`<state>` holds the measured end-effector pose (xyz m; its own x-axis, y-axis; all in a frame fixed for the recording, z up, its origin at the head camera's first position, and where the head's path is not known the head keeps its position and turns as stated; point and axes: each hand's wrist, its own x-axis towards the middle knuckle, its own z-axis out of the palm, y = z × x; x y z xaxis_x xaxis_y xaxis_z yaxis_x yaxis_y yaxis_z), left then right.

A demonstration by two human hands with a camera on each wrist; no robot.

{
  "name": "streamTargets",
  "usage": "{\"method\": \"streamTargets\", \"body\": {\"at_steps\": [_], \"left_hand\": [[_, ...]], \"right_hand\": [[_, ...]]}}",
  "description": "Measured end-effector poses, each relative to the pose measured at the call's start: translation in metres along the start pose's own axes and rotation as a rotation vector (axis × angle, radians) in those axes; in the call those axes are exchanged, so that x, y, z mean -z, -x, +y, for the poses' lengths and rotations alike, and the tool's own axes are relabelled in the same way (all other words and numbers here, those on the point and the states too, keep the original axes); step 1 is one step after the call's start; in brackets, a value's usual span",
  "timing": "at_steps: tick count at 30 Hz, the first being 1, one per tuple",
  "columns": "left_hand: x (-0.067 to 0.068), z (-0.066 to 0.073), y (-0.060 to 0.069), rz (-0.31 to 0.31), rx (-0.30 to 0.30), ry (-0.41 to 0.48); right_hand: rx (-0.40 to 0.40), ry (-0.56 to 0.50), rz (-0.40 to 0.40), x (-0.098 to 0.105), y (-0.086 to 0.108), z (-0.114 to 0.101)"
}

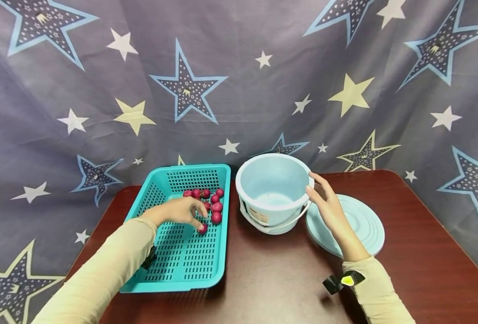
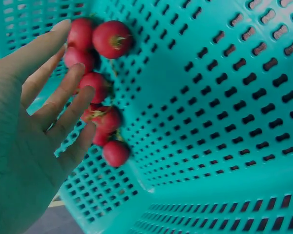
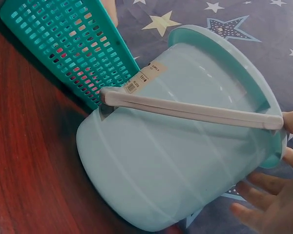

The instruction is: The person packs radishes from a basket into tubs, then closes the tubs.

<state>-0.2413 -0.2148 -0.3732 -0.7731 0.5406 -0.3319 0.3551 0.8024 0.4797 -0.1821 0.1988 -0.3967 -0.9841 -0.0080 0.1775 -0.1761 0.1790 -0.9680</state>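
A teal perforated basket [image 1: 219,270] stands on the left, with several red radishes [image 1: 216,218] grouped toward its right side. The left hand [image 1: 179,211] is inside it, thumb by one radish [image 1: 202,229]; in the left wrist view the hand [image 2: 39,117] has its fingers spread beside radishes [image 2: 112,39], and none is seen gripped. A pale blue bucket [image 1: 275,216], upright and lidless, stands right of the basket. The right hand [image 1: 332,211] touches the bucket's right rim; in the right wrist view its fingers [image 3: 266,183] lie loosely extended along the bucket [image 3: 176,146].
A round pale blue lid [image 1: 368,220] lies on the dark red table [image 1: 279,279], right of the bucket and partly behind the right forearm. The bucket's white handle [image 3: 195,109] hangs down its side. A grey curtain with stars [image 1: 239,90] hangs behind the table.
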Motion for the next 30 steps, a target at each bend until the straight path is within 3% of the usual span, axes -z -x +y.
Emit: {"method": "streamTargets", "body": {"at_steps": [8,14,23,30], "left_hand": [[-0.016,-0.015,-0.010,-0.054,-0.098,0.100],[-0.020,-0.014,-0.013,-0.058,-0.034,0.085],[-0.017,-0.014,-0.005,-0.022,0.001,0.067],[-0.004,-0.002,0.008,0.008,-0.051,0.073]], "right_hand": [[0.007,-0.014,0.012,-0.002,0.002,-0.002],[0.013,-0.020,0.017,-0.001,0.000,-0.001],[0.026,-0.010,0.009,-0.001,-0.001,0.003],[0.021,-0.007,0.009,0.000,0.000,0.003]]}}
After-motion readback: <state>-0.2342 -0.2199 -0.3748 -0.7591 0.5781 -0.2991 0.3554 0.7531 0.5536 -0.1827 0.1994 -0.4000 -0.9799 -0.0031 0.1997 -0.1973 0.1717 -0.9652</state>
